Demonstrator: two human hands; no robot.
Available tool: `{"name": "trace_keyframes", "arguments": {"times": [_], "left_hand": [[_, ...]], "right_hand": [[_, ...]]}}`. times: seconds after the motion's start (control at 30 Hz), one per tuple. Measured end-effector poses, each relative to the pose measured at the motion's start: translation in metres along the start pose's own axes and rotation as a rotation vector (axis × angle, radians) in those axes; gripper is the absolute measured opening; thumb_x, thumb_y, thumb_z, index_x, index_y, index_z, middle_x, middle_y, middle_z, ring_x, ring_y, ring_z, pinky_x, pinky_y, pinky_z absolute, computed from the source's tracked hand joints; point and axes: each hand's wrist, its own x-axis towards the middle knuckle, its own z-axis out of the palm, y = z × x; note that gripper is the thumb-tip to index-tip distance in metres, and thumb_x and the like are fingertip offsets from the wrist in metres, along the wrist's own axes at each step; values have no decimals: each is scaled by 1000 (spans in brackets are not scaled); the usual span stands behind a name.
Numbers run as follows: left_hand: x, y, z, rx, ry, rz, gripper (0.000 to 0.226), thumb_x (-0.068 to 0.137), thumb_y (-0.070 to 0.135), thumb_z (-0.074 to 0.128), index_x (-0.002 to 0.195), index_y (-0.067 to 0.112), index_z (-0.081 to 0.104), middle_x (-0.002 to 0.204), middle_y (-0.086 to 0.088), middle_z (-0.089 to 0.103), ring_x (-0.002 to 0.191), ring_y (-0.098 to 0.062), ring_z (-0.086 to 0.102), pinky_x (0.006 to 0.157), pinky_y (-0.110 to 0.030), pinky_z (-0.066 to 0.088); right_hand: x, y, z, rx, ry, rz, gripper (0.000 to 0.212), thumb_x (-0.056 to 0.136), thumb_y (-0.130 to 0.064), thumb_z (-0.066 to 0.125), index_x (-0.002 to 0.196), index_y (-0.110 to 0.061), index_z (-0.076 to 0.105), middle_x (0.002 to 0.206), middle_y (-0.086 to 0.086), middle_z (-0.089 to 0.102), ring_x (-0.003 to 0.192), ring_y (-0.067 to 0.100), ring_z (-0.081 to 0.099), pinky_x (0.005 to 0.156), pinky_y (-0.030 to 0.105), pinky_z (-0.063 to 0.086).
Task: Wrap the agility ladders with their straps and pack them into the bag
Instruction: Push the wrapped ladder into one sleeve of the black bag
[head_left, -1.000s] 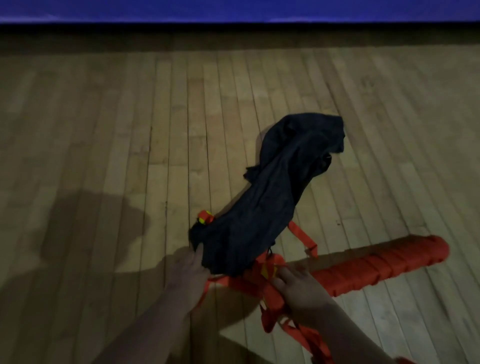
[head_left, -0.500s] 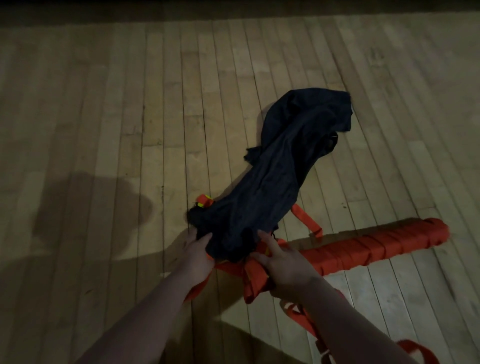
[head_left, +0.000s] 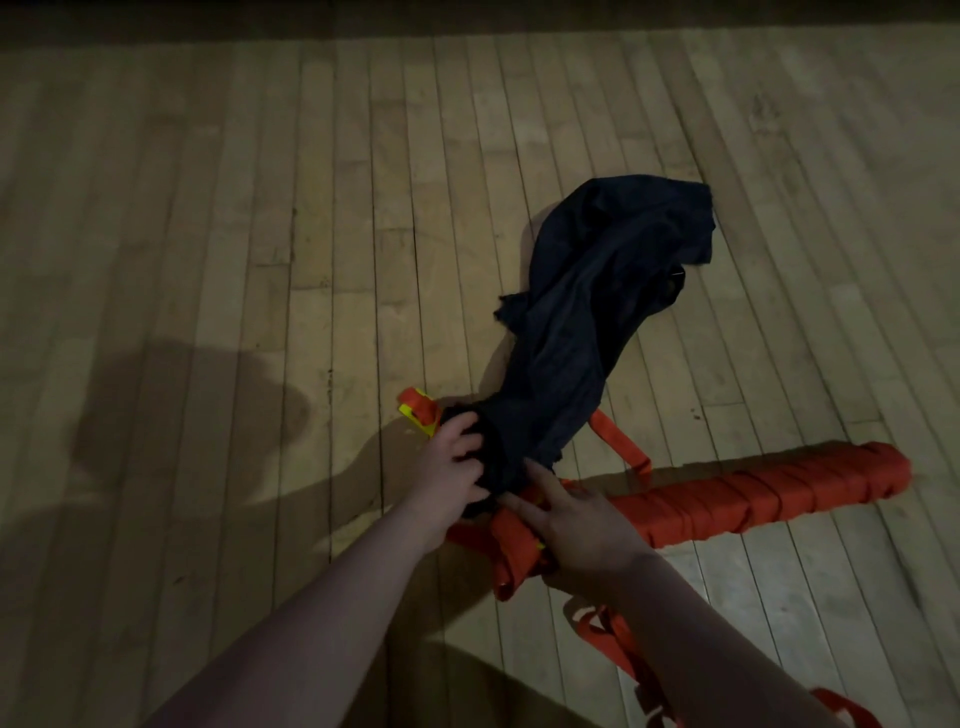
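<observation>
A dark navy cloth bag (head_left: 587, 332) lies crumpled on the wooden floor, its mouth towards me. My left hand (head_left: 453, 462) grips the bunched bag mouth, fingers curled into the fabric. My right hand (head_left: 582, 525) rests on the end of a red ladder bundle (head_left: 511, 551) at the bag mouth, fingers spread; whether the thumb grips underneath is hidden. A second bundle, a long red strap-wrapped ladder (head_left: 769, 493), lies on the floor to the right. A red and yellow rung end (head_left: 418, 410) pokes out left of the bag.
Loose red straps (head_left: 623, 447) trail beside the bag, and more red straps (head_left: 623, 649) lie under my right forearm. Bare wooden floorboards (head_left: 260, 260) spread to the left and far side. Dark shadows fall at the lower left.
My left hand has closed on the bag mouth and bunched it. My right hand has slid forward onto the red bundle's end. The camera has tilted down slightly.
</observation>
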Motion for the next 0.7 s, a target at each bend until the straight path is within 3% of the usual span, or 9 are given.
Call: {"name": "trace_keyframes", "arguments": {"times": [0.07, 0.13, 0.23, 0.33, 0.43, 0.53, 0.63, 0.7], "left_hand": [[2, 2, -3, 39, 147, 44, 54, 92, 1, 53, 140, 23, 39, 126, 2, 50, 101, -15, 57, 79, -34, 54], [7, 4, -8, 92, 302, 63, 50, 90, 6, 58, 137, 18, 45, 127, -2, 55, 100, -18, 59, 88, -38, 53], [10, 5, -10, 332, 411, 68, 36, 86, 17, 67, 120, 9, 60, 115, -4, 62, 98, -18, 59, 81, -28, 49], [10, 3, -5, 703, 319, 202, 25, 81, 34, 70, 93, 13, 67, 99, 1, 56, 91, -16, 55, 76, -29, 45], [9, 2, 6, 757, 61, 335, 34, 85, 35, 66, 61, 19, 48, 74, 2, 45, 75, -21, 51, 70, -36, 42], [6, 3, 17, 835, -64, 399, 34, 90, 38, 58, 63, 28, 39, 63, 4, 46, 66, -20, 52, 62, -38, 42], [8, 1, 19, 752, 12, 469, 25, 93, 33, 54, 72, 32, 39, 67, 5, 50, 70, -21, 57, 63, -40, 45], [11, -2, 16, 669, 71, 468, 23, 93, 33, 54, 75, 32, 41, 69, 3, 54, 70, -21, 58, 62, -39, 46]], "right_hand": [[-3, 1, -2, 12, 86, 6, 84, 86, -40, 61, 149, -37, 6, 154, 16, 6, 113, 35, 52, 98, 43, 45], [-6, 3, -4, 52, 198, -28, 77, 75, -44, 69, 140, -32, 30, 143, 12, 28, 99, 33, 60, 83, 44, 54], [-10, 6, -9, 103, 184, -135, 53, 75, -36, 69, 123, -22, 53, 145, 6, 32, 95, 31, 61, 74, 43, 57], [-14, 6, -8, 51, 120, -213, 55, 76, -32, 69, 127, -19, 53, 158, -6, 13, 102, 27, 56, 78, 40, 55], [-14, 5, -1, 9, 42, -225, 60, 87, -31, 60, 141, -21, 37, 158, -9, -5, 115, 27, 47, 88, 42, 51], [-16, 4, -3, 23, 62, -165, 56, 92, -33, 53, 144, -21, 33, 158, 7, 9, 116, 32, 50, 92, 44, 49], [-16, 9, -5, 9, 141, -150, 66, 76, -37, 70, 134, -18, 45, 145, 12, 37, 101, 31, 60, 80, 44, 55], [-18, 12, -6, 22, 171, -119, 69, 70, -39, 74, 130, -20, 49, 137, 11, 44, 93, 28, 62, 74, 41, 56]]}}
